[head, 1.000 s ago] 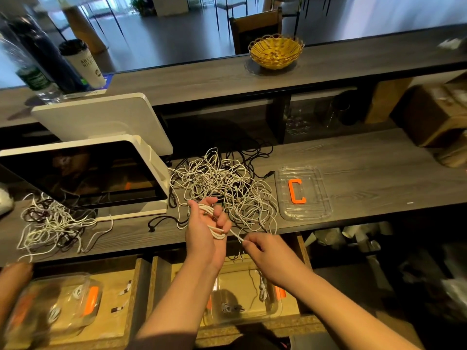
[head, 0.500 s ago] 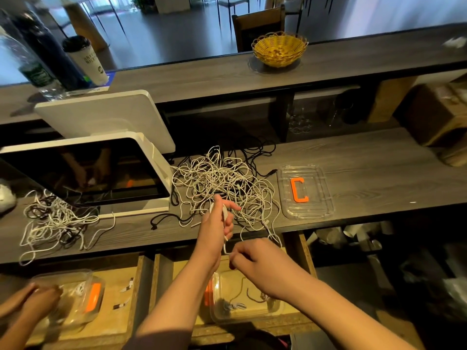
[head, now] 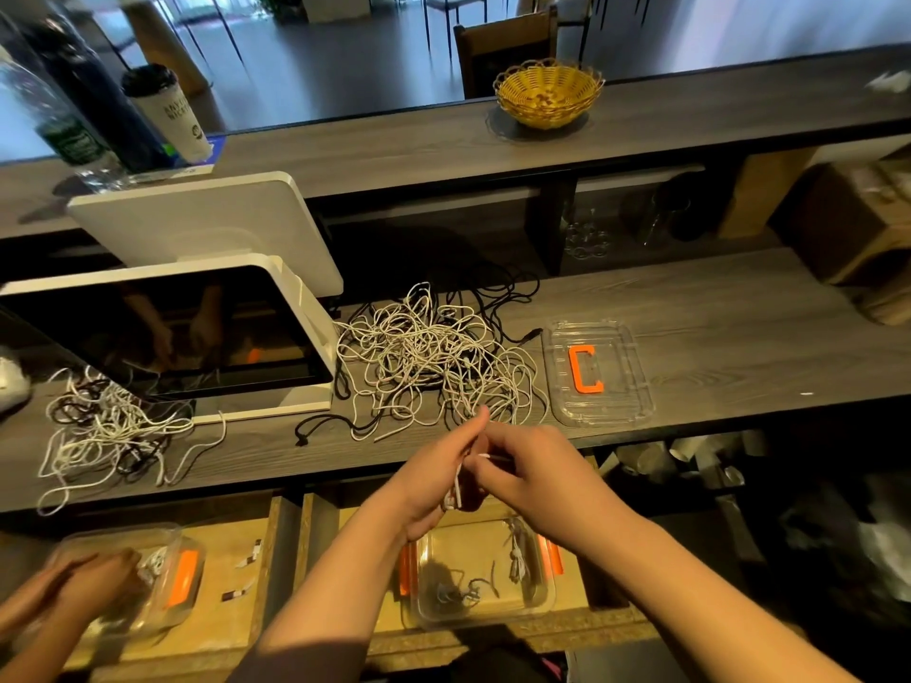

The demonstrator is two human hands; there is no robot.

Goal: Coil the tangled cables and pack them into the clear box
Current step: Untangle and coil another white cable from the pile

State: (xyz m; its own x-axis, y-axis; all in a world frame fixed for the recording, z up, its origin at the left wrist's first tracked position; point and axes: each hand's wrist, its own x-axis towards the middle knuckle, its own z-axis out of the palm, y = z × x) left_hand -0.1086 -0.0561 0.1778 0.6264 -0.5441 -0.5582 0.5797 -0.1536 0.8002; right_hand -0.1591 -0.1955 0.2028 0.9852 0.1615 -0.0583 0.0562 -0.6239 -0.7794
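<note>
A tangle of white and black cables (head: 429, 359) lies on the grey counter. My left hand (head: 434, 478) holds a small coil of white cable (head: 456, 488) just in front of the counter's edge. My right hand (head: 530, 473) pinches the free end of that same cable right beside it. Below both hands sits the open clear box (head: 478, 576) with orange clips, holding a coiled white cable and a dark one. The clear lid (head: 599, 372) with an orange handle lies on the counter to the right of the tangle.
A white screen (head: 167, 337) stands left of the tangle, with a second cable pile (head: 106, 433) beside it. Another person's hands (head: 74, 591) are at a second clear box at bottom left. A yellow basket (head: 549, 93) and bottles sit on the upper shelf.
My hands dropped from the tangle's edge toward the box and came together; the loose white cable is now gathered into my left hand. The other person's hands reached their box.
</note>
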